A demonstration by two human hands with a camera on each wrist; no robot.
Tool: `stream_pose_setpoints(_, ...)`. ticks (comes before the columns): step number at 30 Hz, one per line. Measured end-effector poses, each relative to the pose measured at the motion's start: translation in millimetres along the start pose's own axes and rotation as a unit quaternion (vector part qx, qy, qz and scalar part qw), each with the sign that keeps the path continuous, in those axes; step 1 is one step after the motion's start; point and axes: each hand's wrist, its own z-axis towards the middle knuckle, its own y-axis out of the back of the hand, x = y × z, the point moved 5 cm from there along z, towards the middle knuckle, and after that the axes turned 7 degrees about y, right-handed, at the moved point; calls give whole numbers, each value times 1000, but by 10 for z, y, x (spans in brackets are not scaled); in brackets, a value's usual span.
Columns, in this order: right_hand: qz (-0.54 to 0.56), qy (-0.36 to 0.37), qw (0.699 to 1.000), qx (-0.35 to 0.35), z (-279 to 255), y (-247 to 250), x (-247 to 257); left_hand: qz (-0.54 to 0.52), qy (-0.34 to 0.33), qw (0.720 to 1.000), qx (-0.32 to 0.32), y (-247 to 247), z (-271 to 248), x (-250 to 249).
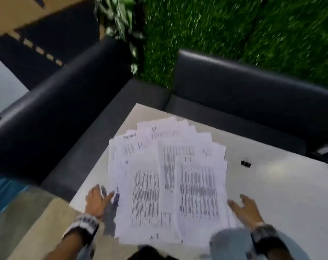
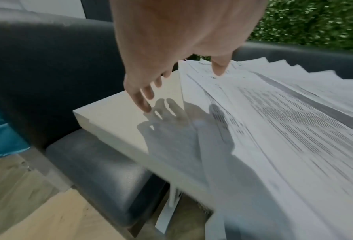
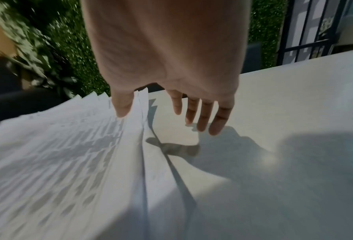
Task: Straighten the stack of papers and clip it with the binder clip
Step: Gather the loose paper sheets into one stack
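Papers [image 1: 167, 177] lie fanned between the spread, empty left hand [image 1: 97, 199] and right hand [image 1: 243, 209]; overhanging sheets could slide off the surface [image 1: 290, 194].

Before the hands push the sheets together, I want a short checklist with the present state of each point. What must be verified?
1. Loose white printed papers squared up: not ok, they lie fanned out.
2. Left hand at the left edge of the fan: ok, fingers straight, holding nothing.
3. Right hand at the right edge: ok, open, thumb over the sheets.
4. Small black binder clip reachable: ok, it lies on the pale tabletop to the right of the papers, apart from them.
5. Papers fully on the table: not ok, the near ends hang over the table edge.
6. Clip handles position: cannot tell, too blurred.
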Motion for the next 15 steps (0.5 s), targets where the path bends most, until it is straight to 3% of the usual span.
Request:
stream_pose_setpoints(4, -15, -47, 999, -18, 433, -14, 369, -45, 68, 995, 62, -25, 227, -272)
stream_pose_setpoints(7, -14, -39, 999, -26, 491, -340, 697, -54, 51, 992, 100, -260, 122, -535)
stream_pose_setpoints(11, 23, -72, 997, -6, 525, -640, 942, -120, 44, 990, 55, -289, -93, -839)
stream_pose_setpoints(15, 93, -109, 990, -7, 540, -534, 878, -194, 131, 969, 79, -175, 6, -768)
